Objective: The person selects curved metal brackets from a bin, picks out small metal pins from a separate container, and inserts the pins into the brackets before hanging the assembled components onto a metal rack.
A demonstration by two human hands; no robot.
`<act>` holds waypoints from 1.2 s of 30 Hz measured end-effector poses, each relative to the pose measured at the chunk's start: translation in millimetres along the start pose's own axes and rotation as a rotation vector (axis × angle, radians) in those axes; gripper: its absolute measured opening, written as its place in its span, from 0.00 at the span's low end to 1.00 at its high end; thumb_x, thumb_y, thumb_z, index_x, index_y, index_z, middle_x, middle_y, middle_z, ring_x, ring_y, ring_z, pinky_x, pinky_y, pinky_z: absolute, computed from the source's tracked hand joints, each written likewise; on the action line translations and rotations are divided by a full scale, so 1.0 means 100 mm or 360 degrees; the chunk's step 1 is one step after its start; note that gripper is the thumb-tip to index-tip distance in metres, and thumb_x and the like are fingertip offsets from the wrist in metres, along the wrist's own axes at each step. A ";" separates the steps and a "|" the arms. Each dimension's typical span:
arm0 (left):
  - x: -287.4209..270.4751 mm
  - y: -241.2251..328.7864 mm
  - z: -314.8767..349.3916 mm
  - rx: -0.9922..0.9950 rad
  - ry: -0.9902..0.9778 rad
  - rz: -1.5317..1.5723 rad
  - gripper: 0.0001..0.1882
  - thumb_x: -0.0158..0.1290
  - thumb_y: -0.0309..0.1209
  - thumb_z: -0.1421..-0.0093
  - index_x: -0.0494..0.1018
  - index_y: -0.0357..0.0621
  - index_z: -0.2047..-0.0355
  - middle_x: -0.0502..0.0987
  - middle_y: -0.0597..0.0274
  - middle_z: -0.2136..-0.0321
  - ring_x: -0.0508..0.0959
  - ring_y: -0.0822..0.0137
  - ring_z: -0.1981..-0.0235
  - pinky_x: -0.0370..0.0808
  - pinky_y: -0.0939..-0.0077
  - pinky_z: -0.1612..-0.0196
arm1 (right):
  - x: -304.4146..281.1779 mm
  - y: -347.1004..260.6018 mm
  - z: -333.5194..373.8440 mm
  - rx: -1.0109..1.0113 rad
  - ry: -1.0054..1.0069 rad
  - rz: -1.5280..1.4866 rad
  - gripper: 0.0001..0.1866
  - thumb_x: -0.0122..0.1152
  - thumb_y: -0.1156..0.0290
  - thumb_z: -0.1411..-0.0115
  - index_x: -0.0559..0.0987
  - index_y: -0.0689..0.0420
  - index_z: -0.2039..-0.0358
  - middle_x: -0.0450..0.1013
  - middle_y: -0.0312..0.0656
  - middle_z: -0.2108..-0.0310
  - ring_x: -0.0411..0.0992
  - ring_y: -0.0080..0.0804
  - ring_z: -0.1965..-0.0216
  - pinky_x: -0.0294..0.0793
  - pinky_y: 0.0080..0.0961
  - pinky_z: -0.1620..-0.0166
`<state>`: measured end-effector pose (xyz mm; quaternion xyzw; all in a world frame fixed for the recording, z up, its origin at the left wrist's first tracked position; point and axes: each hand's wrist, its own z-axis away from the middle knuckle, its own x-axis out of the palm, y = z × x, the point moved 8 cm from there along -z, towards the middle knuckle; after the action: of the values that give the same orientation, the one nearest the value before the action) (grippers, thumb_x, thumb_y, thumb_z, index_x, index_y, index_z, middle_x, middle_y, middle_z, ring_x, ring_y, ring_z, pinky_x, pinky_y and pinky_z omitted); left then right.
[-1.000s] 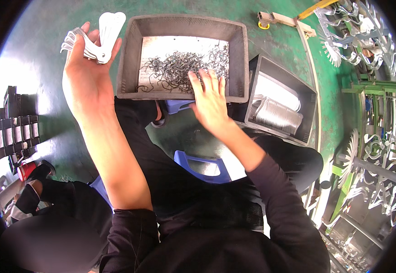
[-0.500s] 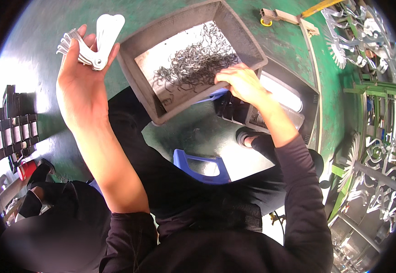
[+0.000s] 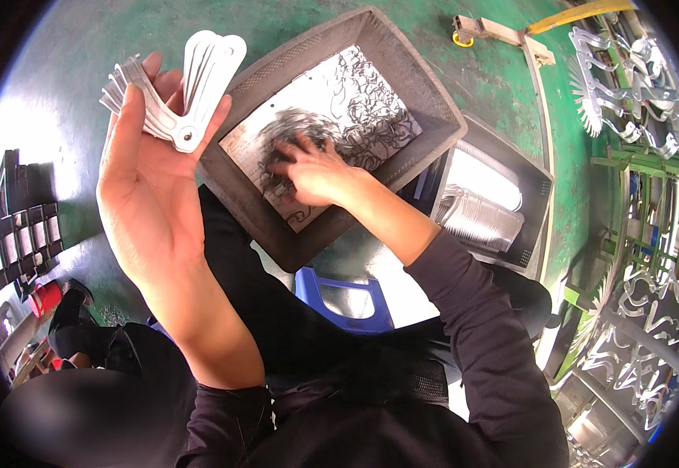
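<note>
My left hand [image 3: 156, 199] is raised at the left, fingers curled around a fanned stack of white, bent metal brackets [image 3: 186, 125] with a small hole near the corner. In front of me a grey plastic crate [image 3: 421, 82] is tilted and holds a heap of thin, dark metal hooks [image 3: 375, 105] on a pale bottom sheet. Inside the crate, my right hand [image 3: 318, 173] reaches down with its fingers spread over the hooks. The hooks around those fingers are blurred by motion.
Behind the crate's right side stands a dark bin [image 3: 538, 187] with stacked silver parts. A blue plastic stool [image 3: 343, 318] is below the crate. Racks of hanging metal parts [image 3: 648, 93] line the right. A person in dark clothes [image 3: 113, 390] is at the lower left.
My right hand has moved left from the crate's near right rim into the hooks, spreading its fingers. The crate's near edge has come lower. The left hand's brackets have turned slightly and fanned wider.
</note>
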<state>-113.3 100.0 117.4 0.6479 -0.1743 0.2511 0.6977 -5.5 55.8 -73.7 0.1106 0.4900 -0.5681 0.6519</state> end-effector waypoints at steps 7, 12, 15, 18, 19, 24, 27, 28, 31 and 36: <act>0.00 -0.10 -0.02 -0.0045 0.0001 0.0039 0.19 0.37 0.30 0.37 0.57 0.30 0.48 0.65 0.50 0.52 0.66 0.57 0.49 0.61 0.43 0.45 | -0.11 0.21 0.26 0.0100 0.0198 -0.0301 0.13 0.56 0.76 0.55 0.74 0.63 0.66 0.61 0.53 0.51 0.66 0.50 0.55 0.70 0.40 0.55; 0.03 -0.17 -0.04 -0.0070 -0.0030 0.0027 0.19 0.37 0.30 0.37 0.59 0.31 0.49 0.65 0.51 0.52 0.66 0.58 0.49 0.61 0.44 0.45 | -0.25 0.02 0.34 0.0066 0.0594 -0.0231 0.18 0.58 0.74 0.54 0.74 0.59 0.60 0.66 0.51 0.59 0.69 0.45 0.58 0.70 0.34 0.56; 0.04 -0.16 -0.04 -0.0039 -0.0052 -0.0011 0.19 0.39 0.30 0.37 0.59 0.31 0.49 0.65 0.52 0.50 0.66 0.59 0.49 0.62 0.45 0.45 | -0.11 -0.12 0.20 -0.0245 0.0115 -0.0658 0.16 0.57 0.69 0.51 0.75 0.56 0.60 0.69 0.49 0.58 0.70 0.44 0.56 0.70 0.35 0.55; 0.03 -0.12 -0.06 0.0005 -0.0088 -0.0123 0.20 0.41 0.30 0.37 0.59 0.31 0.48 0.64 0.51 0.49 0.66 0.59 0.49 0.63 0.46 0.46 | -0.29 -0.11 0.25 -0.0454 0.0258 -0.0714 0.17 0.57 0.67 0.50 0.73 0.58 0.58 0.71 0.46 0.59 0.69 0.44 0.55 0.68 0.35 0.52; 0.03 -0.11 -0.06 0.0018 -0.0107 -0.0165 0.20 0.41 0.30 0.37 0.59 0.31 0.48 0.63 0.51 0.48 0.66 0.59 0.49 0.64 0.46 0.46 | -0.27 0.02 0.26 -0.0336 0.0289 -0.0612 0.17 0.56 0.67 0.49 0.73 0.57 0.58 0.71 0.45 0.59 0.69 0.44 0.55 0.68 0.35 0.53; -0.01 -0.01 -0.02 0.0108 -0.0026 -0.0084 0.21 0.40 0.29 0.38 0.57 0.31 0.47 0.62 0.49 0.48 0.65 0.57 0.48 0.63 0.44 0.45 | -0.20 0.85 0.35 0.0560 -0.0243 0.0094 0.12 0.54 0.66 0.49 0.78 0.51 0.63 0.74 0.43 0.65 0.71 0.42 0.58 0.70 0.36 0.55; -0.10 0.03 -0.04 0.0071 -0.0145 0.0106 0.21 0.40 0.28 0.38 0.55 0.31 0.46 0.63 0.49 0.49 0.64 0.56 0.47 0.61 0.42 0.44 | -0.42 1.22 0.41 0.0697 0.0002 0.0113 0.09 0.54 0.69 0.49 0.79 0.51 0.68 0.75 0.42 0.67 0.72 0.40 0.60 0.70 0.35 0.56; -0.12 0.04 -0.05 0.0044 -0.0199 0.0179 0.21 0.39 0.28 0.38 0.55 0.31 0.46 0.63 0.49 0.49 0.64 0.56 0.47 0.60 0.42 0.44 | -0.52 1.25 0.39 0.0688 0.0112 0.0023 0.08 0.54 0.69 0.49 0.79 0.51 0.68 0.75 0.42 0.67 0.72 0.40 0.60 0.70 0.34 0.57; -0.15 0.04 -0.06 0.0021 -0.0207 0.0245 0.20 0.39 0.28 0.37 0.55 0.31 0.46 0.64 0.48 0.50 0.64 0.55 0.47 0.59 0.41 0.43 | -0.71 1.05 0.10 0.0341 0.0578 -0.0155 0.08 0.52 0.74 0.49 0.78 0.49 0.71 0.75 0.42 0.69 0.74 0.39 0.64 0.71 0.35 0.59; -0.12 0.06 -0.09 -0.0077 -0.0477 0.0447 0.20 0.40 0.28 0.38 0.57 0.32 0.47 0.66 0.50 0.52 0.65 0.58 0.47 0.59 0.42 0.43 | -0.51 0.95 -0.45 0.0360 0.0469 0.0309 0.09 0.53 0.69 0.47 0.75 0.55 0.65 0.74 0.46 0.71 0.74 0.38 0.66 0.74 0.31 0.65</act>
<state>-127.1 107.8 114.7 0.6305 -0.3707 0.2424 0.6374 58.6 150.4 -96.3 0.3116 0.5003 -0.5316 0.6082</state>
